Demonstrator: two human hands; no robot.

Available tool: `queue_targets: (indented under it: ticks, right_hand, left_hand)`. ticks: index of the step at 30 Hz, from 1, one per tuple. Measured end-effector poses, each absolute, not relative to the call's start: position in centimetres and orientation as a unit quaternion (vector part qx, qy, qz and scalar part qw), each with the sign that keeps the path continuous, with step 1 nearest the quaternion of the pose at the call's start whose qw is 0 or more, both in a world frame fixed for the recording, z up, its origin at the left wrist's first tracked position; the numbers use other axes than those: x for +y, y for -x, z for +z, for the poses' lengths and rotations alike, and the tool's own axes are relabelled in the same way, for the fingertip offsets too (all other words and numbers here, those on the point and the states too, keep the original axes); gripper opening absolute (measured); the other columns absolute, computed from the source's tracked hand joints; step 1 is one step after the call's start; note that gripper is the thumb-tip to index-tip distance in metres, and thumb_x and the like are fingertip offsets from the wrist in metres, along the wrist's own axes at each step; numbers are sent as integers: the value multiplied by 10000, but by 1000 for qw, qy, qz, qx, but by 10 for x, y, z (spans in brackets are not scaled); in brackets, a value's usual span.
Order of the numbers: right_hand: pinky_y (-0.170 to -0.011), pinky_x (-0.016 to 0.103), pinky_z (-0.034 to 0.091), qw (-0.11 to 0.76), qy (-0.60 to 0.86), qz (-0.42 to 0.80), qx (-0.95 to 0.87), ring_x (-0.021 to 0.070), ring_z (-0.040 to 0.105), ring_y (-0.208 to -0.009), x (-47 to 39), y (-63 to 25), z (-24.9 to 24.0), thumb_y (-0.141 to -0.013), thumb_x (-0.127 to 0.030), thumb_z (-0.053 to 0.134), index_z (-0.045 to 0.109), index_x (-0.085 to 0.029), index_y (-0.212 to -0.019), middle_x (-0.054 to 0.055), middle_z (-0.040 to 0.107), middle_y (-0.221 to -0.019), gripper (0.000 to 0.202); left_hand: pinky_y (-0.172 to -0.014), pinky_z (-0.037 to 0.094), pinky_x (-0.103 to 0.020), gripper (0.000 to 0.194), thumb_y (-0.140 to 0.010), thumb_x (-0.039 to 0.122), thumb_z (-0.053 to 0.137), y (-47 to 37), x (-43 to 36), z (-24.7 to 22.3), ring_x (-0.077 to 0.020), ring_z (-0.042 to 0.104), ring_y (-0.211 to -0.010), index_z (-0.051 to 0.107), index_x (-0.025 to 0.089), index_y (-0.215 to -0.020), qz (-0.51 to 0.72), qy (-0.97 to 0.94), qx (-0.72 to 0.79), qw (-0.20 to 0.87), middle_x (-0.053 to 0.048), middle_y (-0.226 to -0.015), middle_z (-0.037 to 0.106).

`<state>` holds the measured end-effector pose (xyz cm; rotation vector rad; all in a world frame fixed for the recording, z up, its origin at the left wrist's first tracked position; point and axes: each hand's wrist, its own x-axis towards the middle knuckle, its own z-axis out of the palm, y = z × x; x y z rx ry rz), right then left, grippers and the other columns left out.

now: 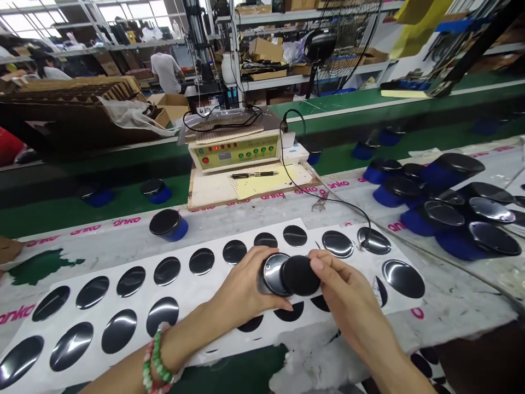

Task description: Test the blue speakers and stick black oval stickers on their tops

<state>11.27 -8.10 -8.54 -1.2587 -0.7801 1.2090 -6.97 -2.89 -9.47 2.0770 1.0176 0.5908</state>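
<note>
Our left hand (244, 282) grips a round container (274, 273) while our right hand (348, 287) pinches a black sticker (302, 276) partly over its top.

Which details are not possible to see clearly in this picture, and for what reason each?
All in the head view:
- Part of the top of the round piece: hidden by the black disc.
- Much of that piece's side: covered by the left hand.
- The disc's underside: turned away from the camera, with the right hand gripping its edge.
- Markings on the control box: too small.
- The white sheet's lower left corner: cut off by the picture's edge.
</note>
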Motion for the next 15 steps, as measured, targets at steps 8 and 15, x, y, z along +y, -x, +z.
queue_targets:
  ticks: [8,15]
  right_hand:
    - [-728,268,375,586,541,495,-344,143,456,-807,-78,-93,-89,-806,-398,680,517,-188,-638,-1,478,-865,314]
    - [-716,243,378,564,557,481,-373,127,470,-815,-77,-92,-92,-831,-384,665,537,-193,-657,-12,468,-884,289]
  left_hand:
    - [-983,487,-429,731,-632,423,821,71,-27,-97,-281,543,-1172,462,225,-1237,253,-812,369,374,-103,-1232,540]
    - [-971,494,-392,738,-645,424,813,72,-27,-98,-260,540,-1165,444,213,-1249,254,-811,361,383,-99,-1232,530]
